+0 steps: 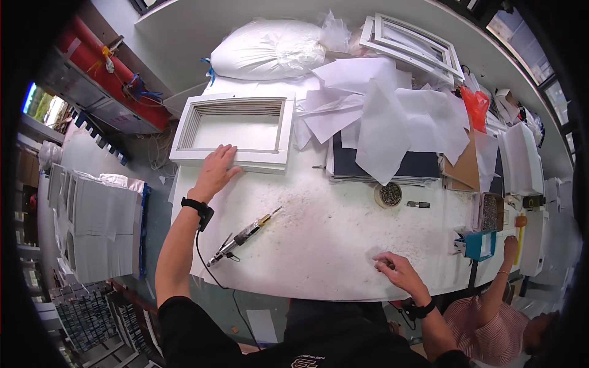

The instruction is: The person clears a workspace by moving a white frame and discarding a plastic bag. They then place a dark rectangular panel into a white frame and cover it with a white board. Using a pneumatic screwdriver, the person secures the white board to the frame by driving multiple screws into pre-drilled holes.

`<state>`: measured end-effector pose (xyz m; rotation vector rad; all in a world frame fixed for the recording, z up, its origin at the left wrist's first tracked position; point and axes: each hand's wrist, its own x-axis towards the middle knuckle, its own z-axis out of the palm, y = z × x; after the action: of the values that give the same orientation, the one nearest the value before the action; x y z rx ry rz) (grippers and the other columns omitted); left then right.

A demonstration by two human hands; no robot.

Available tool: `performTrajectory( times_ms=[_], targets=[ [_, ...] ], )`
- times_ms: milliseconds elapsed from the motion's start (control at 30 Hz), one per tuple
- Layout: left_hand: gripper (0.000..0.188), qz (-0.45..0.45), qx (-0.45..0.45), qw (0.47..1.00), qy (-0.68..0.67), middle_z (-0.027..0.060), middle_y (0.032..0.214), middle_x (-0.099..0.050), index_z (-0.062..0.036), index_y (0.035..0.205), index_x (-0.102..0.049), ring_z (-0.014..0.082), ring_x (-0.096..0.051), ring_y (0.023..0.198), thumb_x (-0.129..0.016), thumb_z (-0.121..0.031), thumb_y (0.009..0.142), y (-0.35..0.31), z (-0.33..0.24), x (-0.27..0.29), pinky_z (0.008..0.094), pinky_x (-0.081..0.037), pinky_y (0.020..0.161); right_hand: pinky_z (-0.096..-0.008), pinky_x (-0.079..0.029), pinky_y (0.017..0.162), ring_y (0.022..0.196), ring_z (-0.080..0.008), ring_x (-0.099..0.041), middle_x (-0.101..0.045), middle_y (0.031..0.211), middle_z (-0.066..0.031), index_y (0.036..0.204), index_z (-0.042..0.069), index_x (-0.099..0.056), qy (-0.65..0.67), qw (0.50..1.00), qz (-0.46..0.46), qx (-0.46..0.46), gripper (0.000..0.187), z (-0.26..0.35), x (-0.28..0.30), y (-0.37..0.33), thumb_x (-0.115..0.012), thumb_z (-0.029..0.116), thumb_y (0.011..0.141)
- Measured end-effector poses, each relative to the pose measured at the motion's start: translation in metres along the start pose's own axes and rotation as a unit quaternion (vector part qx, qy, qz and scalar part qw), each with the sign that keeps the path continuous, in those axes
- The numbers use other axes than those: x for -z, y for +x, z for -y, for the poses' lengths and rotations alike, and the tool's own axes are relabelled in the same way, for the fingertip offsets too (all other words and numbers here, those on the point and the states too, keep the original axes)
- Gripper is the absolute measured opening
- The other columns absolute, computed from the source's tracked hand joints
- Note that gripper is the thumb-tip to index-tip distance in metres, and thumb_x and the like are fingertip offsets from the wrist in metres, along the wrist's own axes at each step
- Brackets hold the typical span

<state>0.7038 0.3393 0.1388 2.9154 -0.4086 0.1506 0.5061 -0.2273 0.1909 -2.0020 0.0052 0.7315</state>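
Observation:
My left hand lies with its fingers spread on the near rail of a stack of white rectangular frames. Inside the frames' opening, several inner edges show one below another. Over the near part of the table, my right hand is curled, thumb and fingertips close together. Whatever those fingers hold, if anything, cannot be made out. Between my hands, nearer the left, a slim metal power screwdriver rests on the tabletop, its bit pointing to the far right.
A round tub of small metal parts stands beside a small dark metal piece. Loose white sheets cover a dark stack behind. A white sack lies at the back. At right sit a blue bin and a co-worker's arm.

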Motion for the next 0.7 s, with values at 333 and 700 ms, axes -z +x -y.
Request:
performTrajectory(
  times_ms=[333, 700],
  targets=[
    [0.044, 0.049, -0.021, 0.997, -0.056, 0.0160, 0.109, -0.061, -0.0069, 0.126, -0.062, 0.0353, -0.058, 0.107, -0.073, -0.032, 0.092, 0.028, -0.010, 0.054, 0.0453, -0.045, 0.097, -0.0313, -0.054, 0.081, 0.087, -0.0159, -0.067, -0.073, 0.097, -0.0099, 0.119, 0.002, -0.069, 0.004, 1.000, -0.010, -0.014, 0.027, 0.017, 0.020, 0.012, -0.065, 0.022, 0.102],
    [0.054, 0.067, -0.011, 0.989, -0.129, 0.0120, 0.104, -0.060, -0.0123, 0.132, -0.065, 0.0307, -0.056, 0.098, -0.080, -0.031, 0.084, -0.146, -0.268, 0.149, 0.0420, -0.044, 0.087, -0.0274, -0.053, 0.080, 0.085, -0.0124, -0.064, -0.069, 0.092, -0.0050, 0.120, 0.001, -0.068, 0.107, 0.991, -0.071, 0.044, 0.026, -0.036, 0.084, 0.001, -0.060, 0.020, 0.105]
  ],
)
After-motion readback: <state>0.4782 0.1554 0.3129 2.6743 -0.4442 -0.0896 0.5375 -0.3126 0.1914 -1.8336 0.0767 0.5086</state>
